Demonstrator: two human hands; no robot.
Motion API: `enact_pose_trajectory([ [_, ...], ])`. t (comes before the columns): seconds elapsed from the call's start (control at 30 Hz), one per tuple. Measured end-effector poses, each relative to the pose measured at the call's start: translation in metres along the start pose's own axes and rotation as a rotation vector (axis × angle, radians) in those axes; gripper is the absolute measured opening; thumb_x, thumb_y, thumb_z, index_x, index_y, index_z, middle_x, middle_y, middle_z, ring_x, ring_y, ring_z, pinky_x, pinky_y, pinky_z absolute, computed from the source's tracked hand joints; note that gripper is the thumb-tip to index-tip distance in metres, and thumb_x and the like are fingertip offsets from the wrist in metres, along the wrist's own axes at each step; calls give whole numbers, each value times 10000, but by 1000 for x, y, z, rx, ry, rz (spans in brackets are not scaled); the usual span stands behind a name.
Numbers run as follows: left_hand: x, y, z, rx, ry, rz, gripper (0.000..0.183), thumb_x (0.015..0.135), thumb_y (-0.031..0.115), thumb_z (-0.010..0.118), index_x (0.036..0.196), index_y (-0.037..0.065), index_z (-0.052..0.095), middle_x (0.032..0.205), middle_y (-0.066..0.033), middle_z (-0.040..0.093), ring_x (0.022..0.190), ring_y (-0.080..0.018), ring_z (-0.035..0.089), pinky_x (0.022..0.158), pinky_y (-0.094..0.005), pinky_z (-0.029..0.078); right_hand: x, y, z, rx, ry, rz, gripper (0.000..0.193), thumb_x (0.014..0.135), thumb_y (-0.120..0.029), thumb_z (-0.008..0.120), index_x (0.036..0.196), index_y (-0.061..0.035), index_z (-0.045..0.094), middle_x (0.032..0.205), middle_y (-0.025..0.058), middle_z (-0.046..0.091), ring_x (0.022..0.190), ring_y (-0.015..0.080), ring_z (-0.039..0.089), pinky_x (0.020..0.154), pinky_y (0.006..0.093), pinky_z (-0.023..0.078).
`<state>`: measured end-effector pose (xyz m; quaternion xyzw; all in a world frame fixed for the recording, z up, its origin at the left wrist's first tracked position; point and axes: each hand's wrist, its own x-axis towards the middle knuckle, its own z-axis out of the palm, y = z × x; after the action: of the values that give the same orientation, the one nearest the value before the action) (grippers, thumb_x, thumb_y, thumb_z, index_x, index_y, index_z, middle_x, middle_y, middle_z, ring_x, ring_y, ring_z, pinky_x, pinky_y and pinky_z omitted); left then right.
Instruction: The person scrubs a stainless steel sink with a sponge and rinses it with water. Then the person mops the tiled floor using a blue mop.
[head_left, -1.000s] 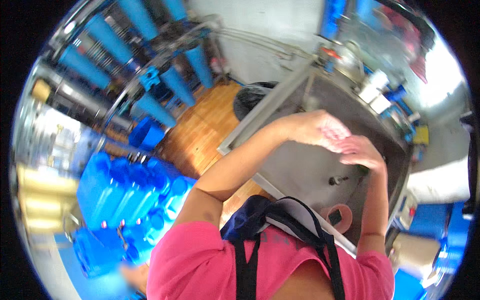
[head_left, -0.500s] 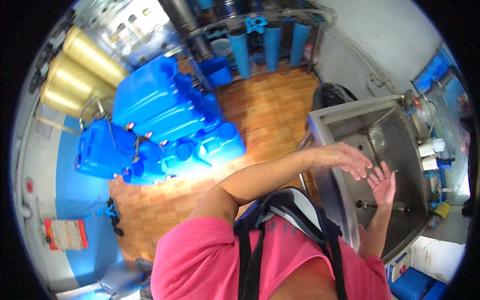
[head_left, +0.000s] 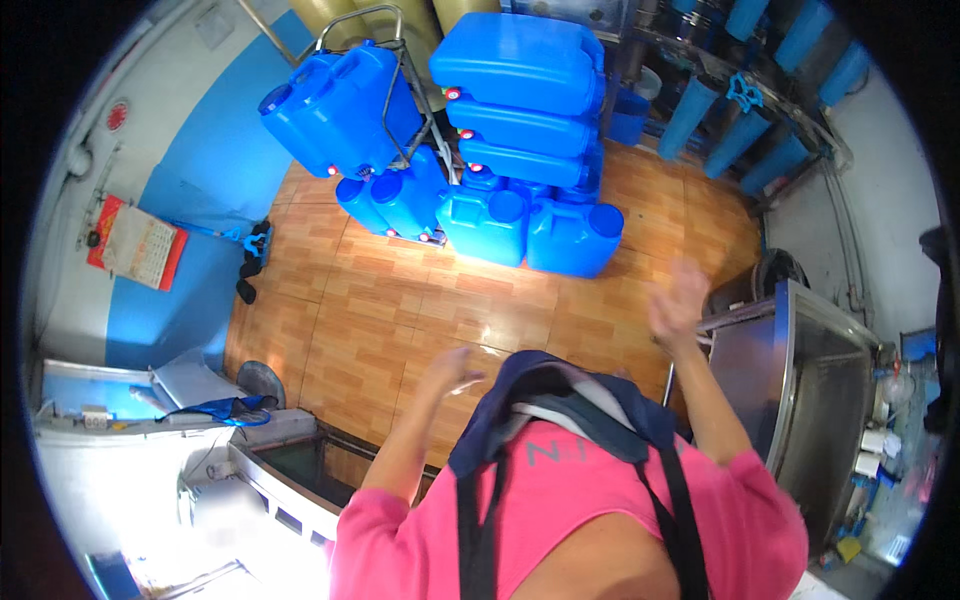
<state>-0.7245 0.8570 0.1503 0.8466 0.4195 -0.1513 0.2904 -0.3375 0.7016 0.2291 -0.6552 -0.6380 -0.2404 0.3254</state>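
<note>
Both hands are held out over the wood-patterned floor (head_left: 370, 340), apart from each other and holding nothing that shows. My left hand (head_left: 455, 372) is slightly blurred, its fingers stretched out and parted. On the other side, my right hand (head_left: 678, 305) is raised, blurred by motion, with its fingers extended. Nearest in front of them stand blue water containers (head_left: 575, 240) with round caps. More blue containers lie stacked (head_left: 515, 65) above those, red-tipped taps at their ends. A metal hand cart (head_left: 425, 110) with a blue container (head_left: 345, 110) on it stands to the left.
A steel sink (head_left: 790, 370) stands at the right. Blue filter housings (head_left: 690, 115) hang on a rack at the far right. A calendar (head_left: 138, 245) hangs on the left wall, near a broom-like tool (head_left: 250, 265). A white-framed counter (head_left: 290, 490) is at lower left.
My view has turned left, from the sink to the containers. My hands, close together over the sink before, are now apart above the floor.
</note>
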Motion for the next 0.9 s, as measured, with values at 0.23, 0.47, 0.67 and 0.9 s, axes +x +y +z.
enact_pose_trajectory([
  [0.23,-125,-111,-22,-493,7,-711,679,758,309,708,1258,-72,454,936,-250,652,643,-271,660,483,-359,503,46,-116,150,596,-1152,-481,177,774,-163,587,937,-102,622,964,110,634,921,320,592,763,454,475],
  [0.47,-201,-175,60,-434,312,-963,720,721,328,733,1267,-59,468,1128,-272,587,845,-315,655,692,-394,512,112,-213,267,670,-1260,-689,273,748,-239,618,972,-83,632,828,156,633,837,365,603,709,484,467],
  [0.67,-209,-168,72,-300,488,-1713,754,682,393,752,1245,-37,493,1112,-253,595,1040,-370,584,870,-413,470,150,-236,342,476,-1197,-1000,467,730,-424,653,1109,-152,629,1376,122,415,1322,406,259,1033,644,212],
  [0.9,-169,-196,42,-748,526,-1203,764,678,410,750,1248,-28,491,1129,-244,585,1063,-387,563,889,-422,459,134,-187,378,466,-1316,-743,380,709,-300,642,1045,-122,652,1276,145,488,1221,348,413,931,541,370],
])
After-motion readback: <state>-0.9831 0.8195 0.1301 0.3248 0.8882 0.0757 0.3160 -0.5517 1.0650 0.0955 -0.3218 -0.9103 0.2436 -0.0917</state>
